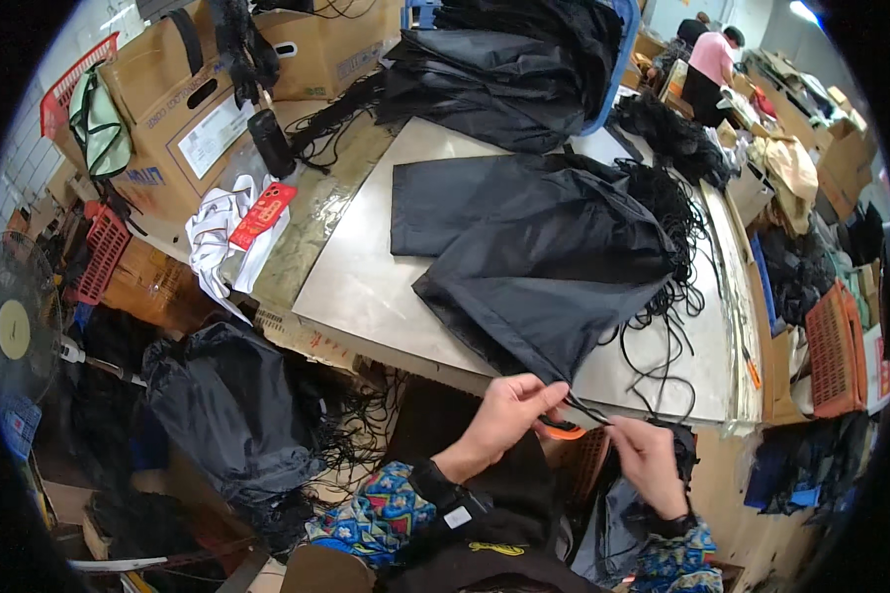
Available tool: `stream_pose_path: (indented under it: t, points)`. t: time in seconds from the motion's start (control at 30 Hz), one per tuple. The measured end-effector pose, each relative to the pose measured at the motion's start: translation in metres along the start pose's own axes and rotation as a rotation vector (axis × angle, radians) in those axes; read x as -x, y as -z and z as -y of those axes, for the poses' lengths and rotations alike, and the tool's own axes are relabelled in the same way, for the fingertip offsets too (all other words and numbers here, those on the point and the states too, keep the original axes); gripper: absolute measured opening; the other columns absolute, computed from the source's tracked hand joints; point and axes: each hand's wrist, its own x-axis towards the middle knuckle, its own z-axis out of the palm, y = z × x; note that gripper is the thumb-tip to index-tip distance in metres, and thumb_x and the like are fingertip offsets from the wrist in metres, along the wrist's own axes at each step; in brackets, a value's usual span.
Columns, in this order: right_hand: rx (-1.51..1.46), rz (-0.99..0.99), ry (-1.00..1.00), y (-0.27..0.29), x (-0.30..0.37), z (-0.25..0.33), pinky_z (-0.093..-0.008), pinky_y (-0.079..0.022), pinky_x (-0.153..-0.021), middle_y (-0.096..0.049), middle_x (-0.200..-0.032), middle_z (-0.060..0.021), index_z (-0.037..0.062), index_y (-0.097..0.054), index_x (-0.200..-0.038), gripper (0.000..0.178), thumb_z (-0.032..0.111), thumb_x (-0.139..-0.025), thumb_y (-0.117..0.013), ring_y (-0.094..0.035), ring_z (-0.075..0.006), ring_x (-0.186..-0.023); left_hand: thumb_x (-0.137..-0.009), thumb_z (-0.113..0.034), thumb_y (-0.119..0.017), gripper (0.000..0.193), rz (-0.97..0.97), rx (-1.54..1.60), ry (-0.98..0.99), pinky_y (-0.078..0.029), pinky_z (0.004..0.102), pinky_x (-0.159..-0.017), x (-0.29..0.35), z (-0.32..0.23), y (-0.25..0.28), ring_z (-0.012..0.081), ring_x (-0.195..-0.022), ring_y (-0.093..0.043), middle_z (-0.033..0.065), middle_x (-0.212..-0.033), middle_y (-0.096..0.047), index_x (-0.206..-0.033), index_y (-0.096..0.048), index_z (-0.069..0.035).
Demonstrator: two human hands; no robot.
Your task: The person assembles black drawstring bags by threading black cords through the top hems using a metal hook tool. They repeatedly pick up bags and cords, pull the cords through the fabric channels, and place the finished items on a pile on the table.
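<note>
Black cord is pinched by left hand and right hand at near edge of white board, bare leftward.

I see a tiled wall upper left, a lamp glowing upper right, tan floor lower right, a pale tabletop mid-frame.

I see a fan, a red basket and a cardboard box on my left, a person in pink at back right.
</note>
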Motion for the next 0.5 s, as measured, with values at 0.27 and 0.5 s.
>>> stream_pose_path:
  t: [0.27, 0.5]
  points:
    - [-0.046, 0.217, -0.102, 0.021, 0.003, 0.013, -0.0287, -0.046, -0.055, -0.062, -0.07, -0.0148, -0.0024, -0.064, -0.092, 0.011, 0.004, -0.085, -0.059, -0.061, -0.0244, -0.058, -0.093, -0.026, -0.056, 0.023, -0.36, 0.098, -0.278, -0.048, 0.0226, -0.05, -0.012, -0.056, 0.048, 0.0091, -0.057, -0.057, 0.0027, -0.07, -0.062, -0.086, -0.06, -0.005]
    - [-0.37, 0.15, -0.159, -0.012, -0.025, 0.004, -0.0255, -0.044, -0.056, -0.059, -0.066, -0.0084, -0.0049, -0.062, -0.096, 0.015, 0.007, -0.088, -0.059, -0.052, -0.009, -0.06, -0.092, -0.016, -0.058, 0.022, 0.074, -0.552, -0.404, -0.043, 0.0248, -0.05, 0.007, -0.007, -0.012, 0.0068, -0.056, -0.053, 0.0037, -0.067, -0.06, -0.086, -0.06, 0.005]
